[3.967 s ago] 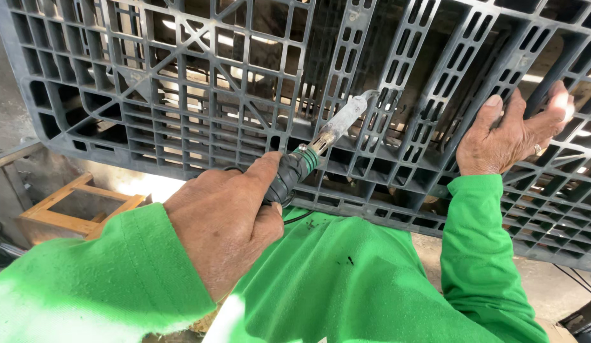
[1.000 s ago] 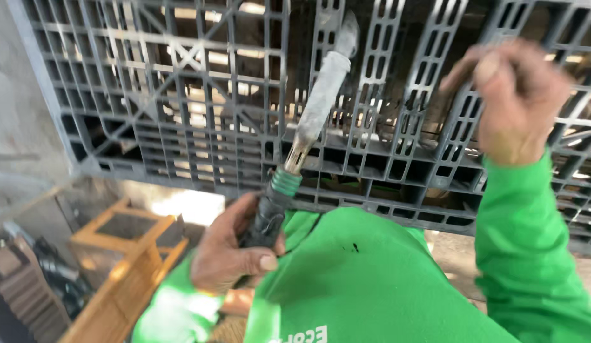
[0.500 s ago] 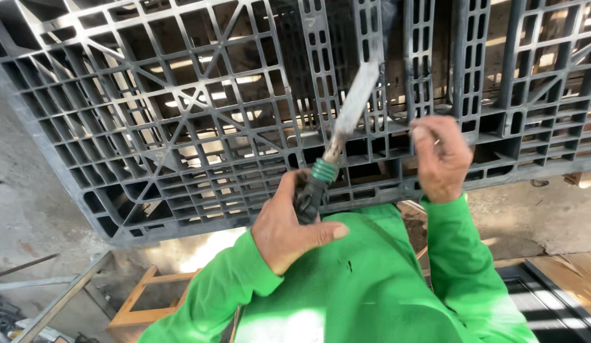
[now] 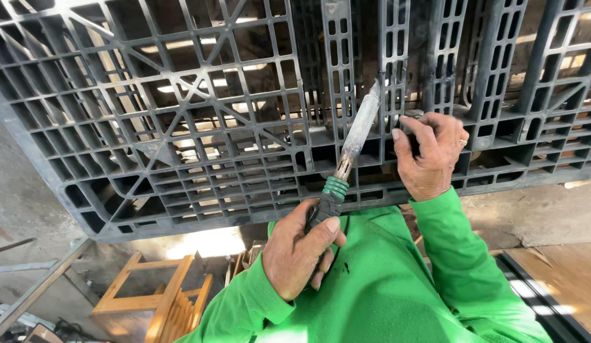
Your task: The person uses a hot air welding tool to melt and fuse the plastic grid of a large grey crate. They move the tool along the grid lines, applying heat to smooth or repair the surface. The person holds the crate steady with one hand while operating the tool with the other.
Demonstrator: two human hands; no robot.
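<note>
A big dark grey plastic pallet (image 4: 200, 127) with an open grid stands on edge in front of me and fills the upper view. My left hand (image 4: 302, 254) is wrapped around the black handle of a heating iron tool (image 4: 359, 130). The tool has a green collar and a long, dirty metal barrel. The barrel's tip rests against a vertical rib of the pallet. My right hand (image 4: 432, 155), with a ring on one finger, is just right of the tip. Its fingers are curled onto the pallet's ribs. Both arms wear bright green sleeves.
A small wooden frame stool (image 4: 159, 298) stands on the floor at the lower left. A slanting metal bar (image 4: 35, 292) lies beside it. Concrete floor (image 4: 530, 209) shows under the pallet at the right, with a dark-edged board (image 4: 549, 298) in the lower right corner.
The view has swung as my head moved. My right hand has come down from high on the pallet to the ribs beside the tool tip. The iron's tip now touches a rib.
</note>
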